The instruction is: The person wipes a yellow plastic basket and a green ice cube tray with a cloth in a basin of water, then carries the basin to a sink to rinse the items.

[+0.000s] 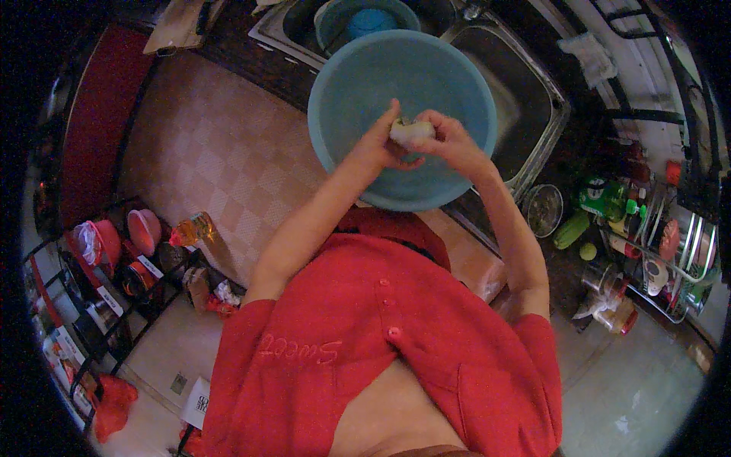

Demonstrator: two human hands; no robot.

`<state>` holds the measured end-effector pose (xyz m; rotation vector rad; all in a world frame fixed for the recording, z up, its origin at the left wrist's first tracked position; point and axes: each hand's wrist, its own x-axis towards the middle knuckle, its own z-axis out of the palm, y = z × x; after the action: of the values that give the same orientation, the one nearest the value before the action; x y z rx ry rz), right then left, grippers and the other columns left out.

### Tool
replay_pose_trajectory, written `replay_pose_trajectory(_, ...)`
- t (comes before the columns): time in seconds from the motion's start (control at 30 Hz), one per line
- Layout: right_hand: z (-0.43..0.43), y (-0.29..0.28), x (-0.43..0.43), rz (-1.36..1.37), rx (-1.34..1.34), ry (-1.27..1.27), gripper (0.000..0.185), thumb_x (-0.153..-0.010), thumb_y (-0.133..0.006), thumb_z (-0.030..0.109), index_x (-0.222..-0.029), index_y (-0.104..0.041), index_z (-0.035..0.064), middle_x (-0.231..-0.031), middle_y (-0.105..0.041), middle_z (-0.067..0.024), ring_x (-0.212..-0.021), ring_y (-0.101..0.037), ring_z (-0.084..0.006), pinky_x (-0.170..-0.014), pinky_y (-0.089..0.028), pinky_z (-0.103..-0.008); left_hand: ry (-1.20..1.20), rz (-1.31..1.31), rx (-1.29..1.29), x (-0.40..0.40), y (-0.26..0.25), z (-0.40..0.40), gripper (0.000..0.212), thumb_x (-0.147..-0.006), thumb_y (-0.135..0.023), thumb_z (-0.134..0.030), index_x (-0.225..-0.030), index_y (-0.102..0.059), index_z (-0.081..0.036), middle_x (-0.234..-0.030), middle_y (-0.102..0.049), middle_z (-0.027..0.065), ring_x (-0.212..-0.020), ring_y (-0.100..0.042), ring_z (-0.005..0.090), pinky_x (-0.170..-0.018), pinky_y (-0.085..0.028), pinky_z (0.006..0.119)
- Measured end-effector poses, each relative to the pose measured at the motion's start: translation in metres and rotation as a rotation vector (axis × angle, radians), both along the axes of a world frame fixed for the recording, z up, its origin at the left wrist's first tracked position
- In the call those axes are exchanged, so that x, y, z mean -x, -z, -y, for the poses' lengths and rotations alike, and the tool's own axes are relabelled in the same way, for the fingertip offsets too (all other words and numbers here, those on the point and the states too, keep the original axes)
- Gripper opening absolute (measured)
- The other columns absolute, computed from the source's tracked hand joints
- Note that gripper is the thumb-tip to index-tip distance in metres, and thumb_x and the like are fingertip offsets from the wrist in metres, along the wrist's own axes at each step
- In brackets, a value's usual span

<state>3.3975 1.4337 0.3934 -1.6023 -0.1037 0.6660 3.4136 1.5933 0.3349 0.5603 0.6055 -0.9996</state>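
Observation:
Both of my hands are over a large blue-green plastic basin (354,68) at the sink's edge. Between them is a small pale, rounded item (412,132), perhaps a piece of vegetable; its exact kind is unclear. My left hand (388,143) touches its left side, with the thumb raised and the fingers curved below it. My right hand (447,136) grips the right side between thumb and fingers. The basin's floor is partly hidden by my hands.
Behind the basin, another basin (325,28) holding a blue item sits in the left bowl of the steel double sink (514,80). To the right are a metal bowl (543,210), a green gourd-like vegetable (571,230) and a dish rack (657,257). An oil bottle (194,228) stands at left beside a shelf rack.

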Motion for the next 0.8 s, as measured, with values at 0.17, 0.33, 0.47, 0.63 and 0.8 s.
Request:
replay_pose_trajectory(0.17,-0.002,0.028,-0.017,0.079,-0.014,0.411,0.025,-0.08,-0.064,0.024,-0.095,-0.057,0.0045,-0.087,-0.061,-0.005,-0.079,-0.057,-0.0133,-0.068,-0.047,-0.0286,-0.005,0.001,0.129,-0.007,-0.011,0.003,0.049,-0.071,-0.063,-0.058,-0.099,-0.055,-0.018,-0.103,-0.057,0.0058,-0.095,-0.053,0.0248,-0.081,-0.039,0.057)
replay_pose_trajectory(0.33,-0.003,0.063,-0.024,-0.166,-0.302,0.491,0.046,-0.082,-0.062,0.032,-0.118,-0.049,0.0072,-0.102,-0.059,-0.0067,-0.083,-0.058,-0.0161,-0.07,-0.048,-0.0293,0.119,0.05,0.229,-0.016,-0.018,-0.001,0.037,-0.072,-0.074,-0.03,-0.1,-0.054,-0.016,-0.102,-0.056,0.0071,-0.097,-0.054,0.0253,-0.077,-0.046,0.046)
replay_pose_trajectory(0.47,0.015,0.062,-0.022,-0.435,-0.611,0.159,0.063,-0.082,-0.061,0.035,-0.133,-0.034,0.0077,-0.115,-0.052,-0.0101,-0.091,-0.058,-0.019,-0.073,-0.05,-0.0299,0.209,0.204,0.157,-0.013,-0.038,-0.003,0.036,-0.074,-0.072,-0.015,-0.104,-0.052,-0.014,-0.1,-0.056,0.0084,-0.086,-0.06,0.0228,-0.06,-0.049,0.027)
replay_pose_trajectory(0.63,0.001,0.025,-0.043,-0.288,-0.62,-0.098,0.066,-0.08,-0.063,0.028,-0.134,-0.033,0.0075,-0.114,-0.053,-0.0131,-0.094,-0.057,-0.02,-0.077,-0.05,-0.0309,0.191,0.239,0.221,-0.009,-0.027,0.006,0.032,-0.075,-0.07,-0.012,-0.102,-0.052,-0.011,-0.092,-0.058,0.0072,-0.068,-0.061,0.0147,-0.042,-0.041,0.017)
replay_pose_trajectory(0.8,-0.007,-0.007,-0.05,-0.115,-0.172,-0.04,0.051,-0.082,-0.06,0.021,-0.128,-0.044,0.007,-0.092,-0.059,-0.0073,-0.086,-0.056,-0.013,-0.074,-0.047,-0.0264,0.196,0.198,0.272,-0.009,-0.027,0.013,0.018,-0.078,-0.065,-0.014,-0.091,-0.055,-0.007,-0.075,-0.056,0.0007,-0.057,-0.053,0.0074,-0.035,-0.031,0.016)
